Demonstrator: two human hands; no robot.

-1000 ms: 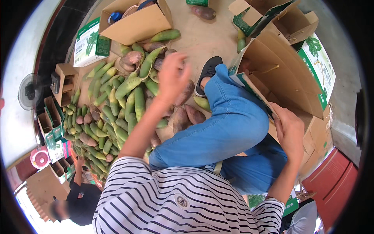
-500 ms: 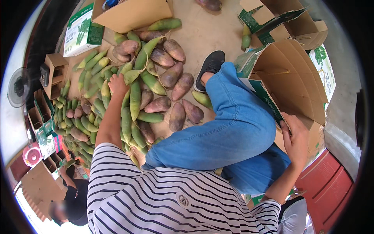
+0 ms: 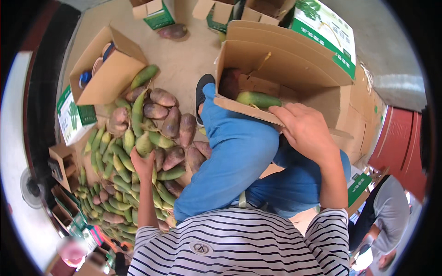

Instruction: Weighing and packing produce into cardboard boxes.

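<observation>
My left hand (image 3: 143, 161) is closed around a green radish (image 3: 144, 142), whose rounded end faces up at me over the pile. Long green radishes (image 3: 122, 170) and purple-skinned radishes (image 3: 171, 122) lie around and beneath it. On the near rim of an open cardboard carton (image 3: 317, 99) rests my right hand (image 3: 309, 132), gripping the edge with its fingers over the inside. Within that carton lie a green radish (image 3: 258, 99) and a dark purple one (image 3: 231, 83), partly in shadow.
A tilted carton (image 3: 103, 69) with a blue item stands beyond the pile, beside a white-and-green box (image 3: 71, 119). More open cartons (image 3: 221, 11) line the far side. A lone purple radish (image 3: 173, 31) lies on the floor. Another person (image 3: 389, 209) sits at lower right.
My view has swung to the right, bringing the carton's inside into sight. My left hand now has a radish raised from the pile; my right hand stays on the carton's rim.
</observation>
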